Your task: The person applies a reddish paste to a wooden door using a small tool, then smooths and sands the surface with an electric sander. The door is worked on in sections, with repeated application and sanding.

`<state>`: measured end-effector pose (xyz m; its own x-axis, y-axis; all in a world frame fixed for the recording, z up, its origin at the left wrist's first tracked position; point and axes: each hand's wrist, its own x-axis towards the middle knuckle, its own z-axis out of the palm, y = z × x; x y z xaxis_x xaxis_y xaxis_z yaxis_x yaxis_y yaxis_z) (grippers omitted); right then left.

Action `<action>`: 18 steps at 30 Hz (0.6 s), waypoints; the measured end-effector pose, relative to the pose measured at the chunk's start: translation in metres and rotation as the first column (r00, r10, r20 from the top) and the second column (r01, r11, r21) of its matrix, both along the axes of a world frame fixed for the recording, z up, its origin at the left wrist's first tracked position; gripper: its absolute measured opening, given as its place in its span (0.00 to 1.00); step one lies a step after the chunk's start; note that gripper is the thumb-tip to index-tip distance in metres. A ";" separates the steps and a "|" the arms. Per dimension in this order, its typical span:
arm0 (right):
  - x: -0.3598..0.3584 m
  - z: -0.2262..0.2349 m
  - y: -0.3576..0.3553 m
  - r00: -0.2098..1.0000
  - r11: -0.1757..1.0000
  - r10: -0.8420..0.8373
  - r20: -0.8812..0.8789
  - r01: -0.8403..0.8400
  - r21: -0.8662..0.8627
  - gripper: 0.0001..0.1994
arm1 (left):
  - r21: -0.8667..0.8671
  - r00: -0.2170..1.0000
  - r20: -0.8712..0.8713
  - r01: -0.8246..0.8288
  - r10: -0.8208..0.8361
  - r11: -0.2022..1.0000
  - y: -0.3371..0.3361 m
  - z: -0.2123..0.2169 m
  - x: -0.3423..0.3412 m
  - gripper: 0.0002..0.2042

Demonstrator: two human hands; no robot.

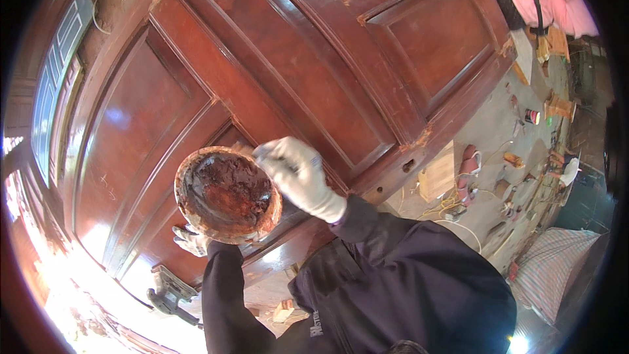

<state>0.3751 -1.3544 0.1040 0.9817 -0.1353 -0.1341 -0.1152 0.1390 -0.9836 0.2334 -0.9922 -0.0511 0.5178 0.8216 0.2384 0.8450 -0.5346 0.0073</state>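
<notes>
A round bowl (226, 193), crusted at its rim and holding dark reddish-brown paste, is tilted toward me above a varnished red-brown wooden door (268, 85). My left hand (190, 241), in a whitish glove, supports the bowl from below; most of it is hidden behind the bowl. At the bowl's right rim is my right hand (298, 177), also gloved, with its fingers drawn together. Something brownish shows by those fingertips, too blurred to name. Light brown patches (424, 136) mark several joints of the door panels.
A black-handled tool (171, 298) rests at the door's near left edge. Right of the door, wood blocks (437, 174), cords and scraps litter the floor. A checked sack (557, 269) lies at lower right. Someone in pink (570, 0) is at the far right.
</notes>
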 end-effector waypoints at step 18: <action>0.054 -0.035 -0.184 0.957 0.742 -0.283 0.062 0.259 -0.618 0.13 | -0.426 0.609 0.520 0.792 -0.599 0.436 -0.215 0.209 0.237 0.22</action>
